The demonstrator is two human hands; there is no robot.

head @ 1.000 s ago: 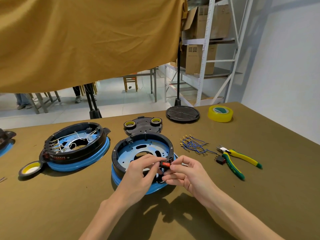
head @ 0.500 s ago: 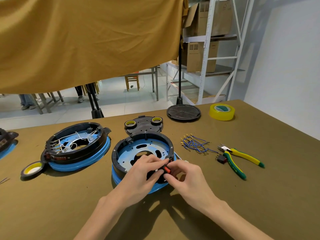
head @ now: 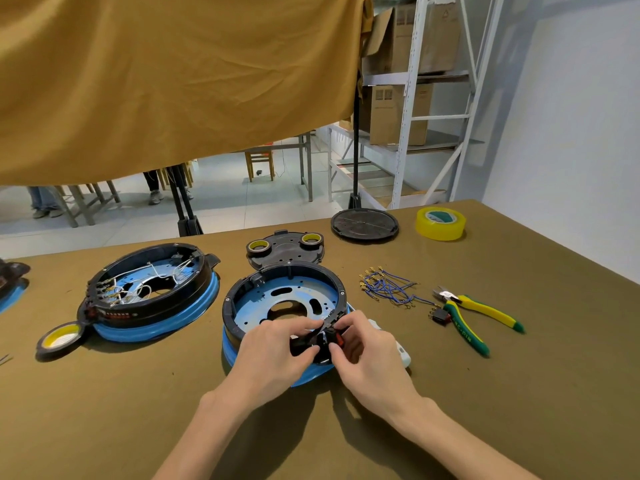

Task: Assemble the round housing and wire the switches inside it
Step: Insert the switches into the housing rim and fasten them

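Our hands covered the near rim of the round housing (head: pixel 284 299), so we could not make out how the small black switch with a red rocker (head: pixel 335 337) sat against the ring, or whether it was seated in its slot. A white object (head: pixel 401 351) lay partly hidden behind our right hand, too little of it showing to name. At the far left edge another dark part (head: pixel 12 271) was cut off by the frame.

Our left hand (head: pixel 277 355) had its fingers curled over the black rim at the near right side of the housing, thumb and forefinger closing on the switch area. Our right hand (head: pixel 367 351) pinched the switch from the other side, its fingertips (head: pixel 334 346) touching the black body just below the red rocker.

The housing sat on its blue base at the middle of the brown table (head: pixel 519 393), directly in front of us. A wired housing (head: pixel 149 289) stood to its left. The blue wires (head: pixel 388 287), a spare switch (head: pixel 439 315) and the yellow-green cutters (head: pixel 478 313) lay to the right, well apart from our hands.
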